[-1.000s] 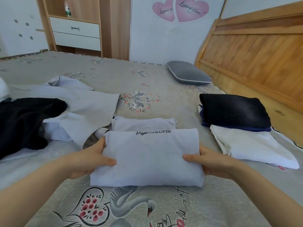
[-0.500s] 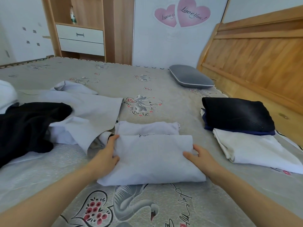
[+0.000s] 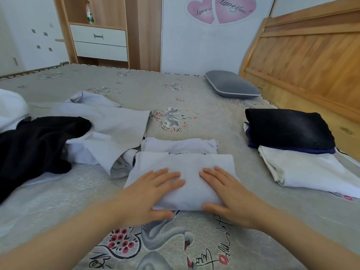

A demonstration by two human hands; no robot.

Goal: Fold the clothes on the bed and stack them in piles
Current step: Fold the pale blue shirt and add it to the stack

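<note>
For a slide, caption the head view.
Both hands, left and right, press flat on a folded white garment on the bed.

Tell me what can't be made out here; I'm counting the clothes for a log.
Head view only:
- Printed text on the folded shirt: mostly covered by its own top fold.
- Dark pile: layers underneath hidden by the black top piece, only a blue edge shows.
- Black garment and white bundle: cut off by the left edge.
- Bottle label: too small.
</note>
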